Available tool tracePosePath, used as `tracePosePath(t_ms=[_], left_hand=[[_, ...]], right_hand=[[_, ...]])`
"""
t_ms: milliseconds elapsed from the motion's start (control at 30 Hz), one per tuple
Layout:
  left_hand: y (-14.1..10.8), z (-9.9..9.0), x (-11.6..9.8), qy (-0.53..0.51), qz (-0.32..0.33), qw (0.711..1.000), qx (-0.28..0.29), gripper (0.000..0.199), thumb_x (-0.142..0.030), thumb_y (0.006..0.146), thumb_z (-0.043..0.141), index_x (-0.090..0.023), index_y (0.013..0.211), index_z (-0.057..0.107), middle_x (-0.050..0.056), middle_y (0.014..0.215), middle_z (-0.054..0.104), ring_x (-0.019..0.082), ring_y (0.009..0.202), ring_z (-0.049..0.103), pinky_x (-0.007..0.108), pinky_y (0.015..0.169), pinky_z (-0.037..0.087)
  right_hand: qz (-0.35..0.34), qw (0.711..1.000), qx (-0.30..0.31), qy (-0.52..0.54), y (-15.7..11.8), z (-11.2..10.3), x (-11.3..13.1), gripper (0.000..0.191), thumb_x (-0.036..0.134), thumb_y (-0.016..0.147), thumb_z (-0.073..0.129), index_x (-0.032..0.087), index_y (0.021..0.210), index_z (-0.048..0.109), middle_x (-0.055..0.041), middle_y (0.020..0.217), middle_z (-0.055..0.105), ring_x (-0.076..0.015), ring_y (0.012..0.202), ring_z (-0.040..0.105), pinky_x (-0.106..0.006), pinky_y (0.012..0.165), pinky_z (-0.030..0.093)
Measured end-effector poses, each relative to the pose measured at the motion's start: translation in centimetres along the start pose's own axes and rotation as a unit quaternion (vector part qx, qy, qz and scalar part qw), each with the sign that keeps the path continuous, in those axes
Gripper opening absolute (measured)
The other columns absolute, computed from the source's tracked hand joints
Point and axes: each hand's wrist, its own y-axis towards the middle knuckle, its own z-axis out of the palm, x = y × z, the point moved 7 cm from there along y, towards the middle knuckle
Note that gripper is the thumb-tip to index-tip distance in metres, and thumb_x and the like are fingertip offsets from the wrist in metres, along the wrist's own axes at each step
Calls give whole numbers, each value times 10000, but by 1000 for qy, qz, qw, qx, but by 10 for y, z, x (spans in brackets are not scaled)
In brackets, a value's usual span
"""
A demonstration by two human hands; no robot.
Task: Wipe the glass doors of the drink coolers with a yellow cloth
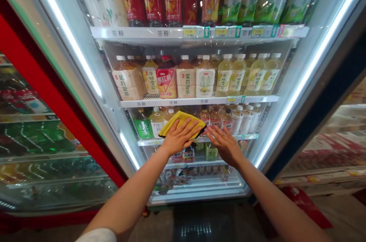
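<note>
A yellow cleaning cloth (177, 122) with a dark edge lies against the glass front of a lit drinks cooler. My left hand (180, 135) holds it there, palm down, with the fingers stretched across it. Just to the right, my right hand (225, 143) is open, its fingers extended toward the glass. Its fingertips are close to the cloth's right corner; whether they touch it I cannot tell. Behind the glass, several bottles of tea (185, 78) stand upright in rows. The cloth and both hands cover part of the lower shelves.
White shelf edges (171, 102) carry price labels. Bright light strips (65, 32) run down both sides of the cooler. A red-framed cooler (68, 120) with green bottles stands at left. On the right are shelves of packaged goods (328, 150) and a red object (307, 205) near the floor.
</note>
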Motion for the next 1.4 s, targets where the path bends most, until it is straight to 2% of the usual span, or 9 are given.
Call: tracePosePath(t_ms=[100,233,333,467,633,800,1033,1233,1400], left_hand=[[-28,-2,12,-12,79,995,68,543,-388,1004,432,-501,1532,381,-175,1563,458,134,1533,328,330,1312,131],[0,-25,34,25,-49,998,-22,627,-427,982,562,-514,1556,326,-57,1610,437,202,1557,283,467,1315,6],[45,-22,5,51,-95,991,-74,737,-443,954,617,-428,1605,272,39,1678,317,302,1590,171,599,1280,-56],[51,9,-48,80,95,992,3,688,-388,998,547,-371,1622,255,7,1668,349,217,1584,223,480,1307,31],[23,13,-41,102,198,972,77,649,-269,1004,521,-403,1600,303,-77,1642,394,107,1549,298,325,1284,170],[69,-2,-50,122,88,988,-26,684,-372,1009,552,-352,1626,258,14,1656,360,212,1578,246,463,1310,24],[81,17,-78,116,225,968,-5,639,-284,1001,557,-337,1600,341,-37,1658,349,156,1583,209,383,1320,30],[121,-9,-73,86,143,980,-107,680,-374,1021,534,-294,1634,249,29,1667,321,204,1597,149,464,1313,-46],[109,26,-101,75,219,971,-60,648,-242,1011,508,-292,1620,293,-4,1669,324,172,1578,222,399,1327,60]], right_hand=[[8,1000,16,8,-14,-4,-14,739,-70,871,461,258,1533,466,-86,1623,426,-272,1532,359,-613,1237,309],[38,999,14,-6,-21,-14,-33,738,-62,868,475,243,1540,460,-98,1620,427,-297,1535,349,-636,1233,291],[35,999,11,-29,-26,-13,-35,694,-32,885,492,211,1534,467,-86,1631,416,-306,1532,350,-600,1241,293],[28,998,10,-62,-44,-7,-35,604,17,909,507,160,1496,508,-81,1630,425,-310,1512,381,-548,1235,312],[55,995,21,-74,-60,-11,-46,618,6,897,480,148,1498,511,-78,1637,410,-303,1511,383,-534,1220,337],[129,989,-8,-78,-58,-13,-54,645,10,909,462,146,1539,462,-72,1641,396,-289,1518,374,-510,1226,334],[175,982,41,-65,-68,-8,-60,668,-22,875,471,161,1518,482,-96,1649,384,-326,1528,348,-568,1188,363],[222,972,43,-63,-70,-20,-71,714,-30,865,473,187,1545,445,-84,1683,318,-326,1547,308,-564,1205,338],[265,961,60,-44,-77,-17,-67,762,-31,832,495,163,1564,411,-105,1693,290,-341,1556,281,-561,1200,346]])
